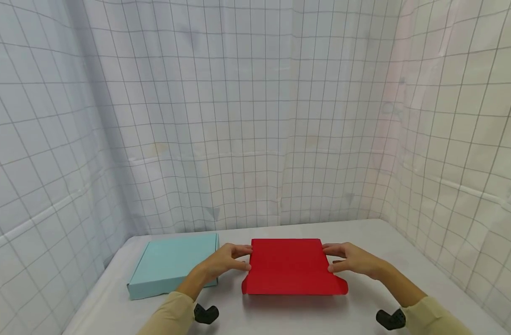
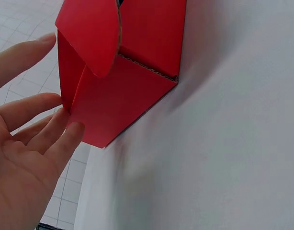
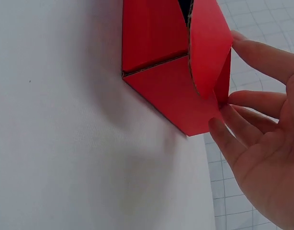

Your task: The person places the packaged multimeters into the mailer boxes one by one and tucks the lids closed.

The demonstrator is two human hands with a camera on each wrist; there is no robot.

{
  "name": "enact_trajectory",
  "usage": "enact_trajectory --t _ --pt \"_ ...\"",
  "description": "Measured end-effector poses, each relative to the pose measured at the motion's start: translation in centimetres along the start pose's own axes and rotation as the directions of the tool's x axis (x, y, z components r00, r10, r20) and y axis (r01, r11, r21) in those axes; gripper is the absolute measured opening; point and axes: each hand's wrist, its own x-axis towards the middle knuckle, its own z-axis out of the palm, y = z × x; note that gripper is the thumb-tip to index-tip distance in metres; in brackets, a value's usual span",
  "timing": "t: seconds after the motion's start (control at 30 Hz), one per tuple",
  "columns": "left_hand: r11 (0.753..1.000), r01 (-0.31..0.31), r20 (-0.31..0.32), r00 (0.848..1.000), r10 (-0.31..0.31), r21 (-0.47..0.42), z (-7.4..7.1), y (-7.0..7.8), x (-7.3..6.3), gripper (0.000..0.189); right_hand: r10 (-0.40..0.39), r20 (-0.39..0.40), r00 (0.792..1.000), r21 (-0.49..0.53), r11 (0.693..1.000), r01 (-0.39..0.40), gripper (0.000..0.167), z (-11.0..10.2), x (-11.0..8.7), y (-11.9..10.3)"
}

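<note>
A red cardboard box [image 1: 286, 263] sits on the white table, its lid [image 1: 286, 251] raised along the near side, with side flaps showing. At its left side, my left hand [image 1: 222, 261] has the thumb at the lid's edge and the fingertips against the box side near the back. On the opposite side, my right hand [image 1: 358, 261] mirrors this, its thumb at the lid edge and its fingers lightly bent against the rear of the side. Both wrist views show a rounded red flap [image 2: 92, 33] and a dark gap below the lid. The inside is mostly hidden.
A closed light-blue cardboard box [image 1: 176, 260] lies left of the red one, close to my left forearm. White grid-patterned curtains [image 1: 238, 116] enclose the white table [image 1: 347, 228] at the back and both sides. Black wrist devices [image 1: 206, 314] are near both sleeves.
</note>
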Motion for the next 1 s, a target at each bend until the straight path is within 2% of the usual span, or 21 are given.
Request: enact_trajectory --t 0.23,0.4,0.5,0.67,0.83,0.9,1.0 --pt "0.994 -0.027 -0.018 0.999 0.029 0.11 0.5 0.5 -0.2 0.055 -0.025 0.007 1.0 -0.091 0.996 0.026 0.069 0.4 0.1 -0.6" --pt "0.987 -0.036 -0.039 0.998 0.043 0.155 1.0 0.6 -0.4 0.058 -0.011 -0.001 1.0 -0.141 0.99 0.011 0.069 0.9 0.1 -0.9" --pt "0.984 -0.027 -0.06 0.997 0.038 0.177 1.3 0.6 -0.6 0.057 -0.008 -0.011 1.0 -0.209 0.978 0.006 0.068 1.4 0.1 -1.3" --pt "0.981 -0.015 -0.09 0.995 0.033 0.195 2.0 0.5 -0.7 0.057 -0.026 -0.013 1.0 -0.338 0.941 0.02 0.065 1.9 0.3 -1.6" --pt "0.985 -0.022 -0.109 0.993 0.041 0.174 2.5 0.3 -0.9 0.062 -0.032 0.031 0.999 -0.455 0.89 0.043 0.066 2.0 0.9 -2.1" --pt "0.989 0.003 -0.125 0.992 0.015 0.149 2.7 0.4 -1.1 0.067 -0.02 0.053 0.998 -0.5 0.865 0.044 0.065 2.1 1.1 -2.7" --pt "0.99 0.065 -0.16 0.986 -0.045 0.123 2.9 0.4 -1.4 0.074 0.015 0.064 0.998 -0.537 0.844 0.021 0.063 2.2 1.6 -3.6"
